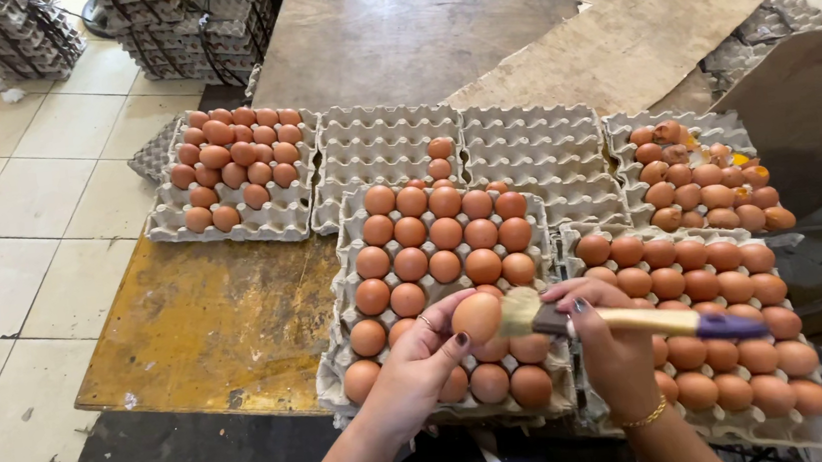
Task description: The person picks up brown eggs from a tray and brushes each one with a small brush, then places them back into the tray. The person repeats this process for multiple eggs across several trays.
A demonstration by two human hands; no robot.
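Evidently, an egg point(477, 316) is pinched in the left hand point(421, 359) fingertips (lifted clear of the tray point(340, 353)) so the brush point(621, 321), gripped firmly by the right hand point(611, 342), reaches its shell.

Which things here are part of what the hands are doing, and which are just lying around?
In use: egg in left hand; brush in right hand; tray below them.

Lying about: empty trays, board, tray stacks.
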